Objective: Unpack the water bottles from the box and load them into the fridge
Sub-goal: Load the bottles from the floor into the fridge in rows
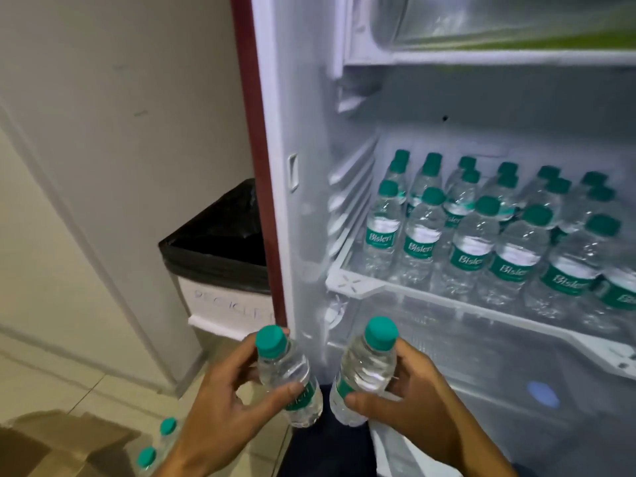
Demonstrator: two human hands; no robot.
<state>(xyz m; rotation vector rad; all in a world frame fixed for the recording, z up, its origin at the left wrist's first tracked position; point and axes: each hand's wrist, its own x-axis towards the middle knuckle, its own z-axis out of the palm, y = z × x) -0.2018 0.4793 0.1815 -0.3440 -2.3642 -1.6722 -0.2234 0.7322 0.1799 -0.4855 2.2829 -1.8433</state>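
My left hand [220, 401] grips a small clear water bottle [285, 370] with a green cap, held upright in front of the open fridge. My right hand [420, 390] grips a second such bottle [364, 366] beside it. Both sit low, before the fridge's bottom compartment. Above them the fridge shelf [358, 282] carries several rows of the same green-capped bottles [475, 242]. At the bottom left lies the cardboard box [51, 442], and two more bottle caps [156, 442] show beside it.
A lined bin [220, 270] stands against the wall left of the fridge's dark red side [258, 132]. A clear drawer [481, 356] sits under the loaded shelf. A freezer compartment [481, 25] spans the top. Pale tiled floor [86, 390] lies below left.
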